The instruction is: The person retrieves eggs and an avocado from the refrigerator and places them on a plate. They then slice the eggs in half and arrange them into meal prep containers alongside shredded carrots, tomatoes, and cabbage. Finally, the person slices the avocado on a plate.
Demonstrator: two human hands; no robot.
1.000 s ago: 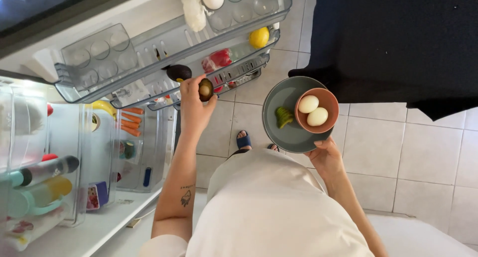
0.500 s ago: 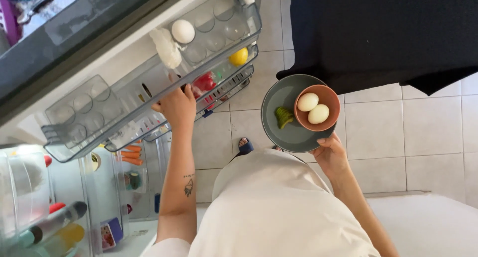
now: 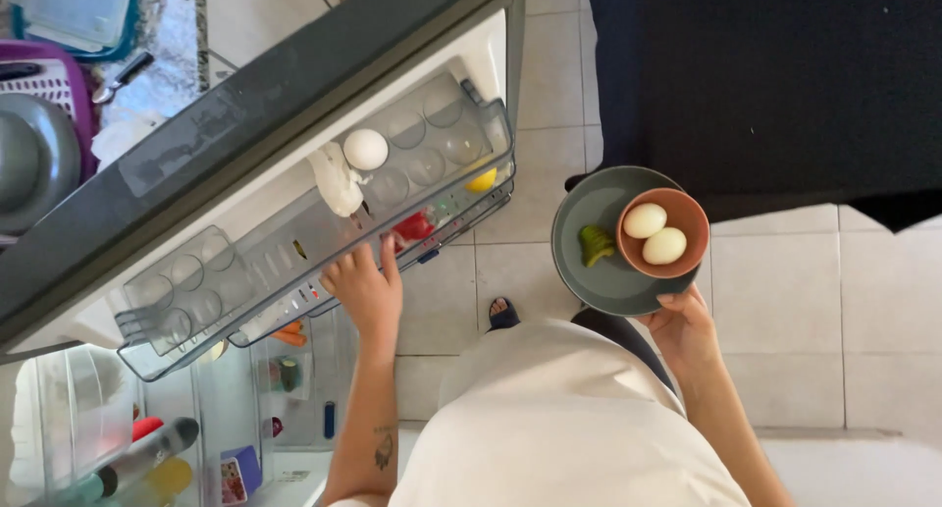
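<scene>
On the fridge door [image 3: 294, 173], flat left hand [image 3: 365, 291]

Clear glossy plastic door shelf [image 3: 294, 262], matt grey plate [image 3: 589, 217], smooth-shelled eggs [image 3: 654, 232], glazed floor tiles [image 3: 814, 301]

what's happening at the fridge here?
A person stands at an open fridge. The left hand rests flat on the clear door shelf, holding nothing. The right hand carries a grey plate bearing a small green item and a brown bowl with two eggs. One egg sits in the door's egg tray.
</scene>
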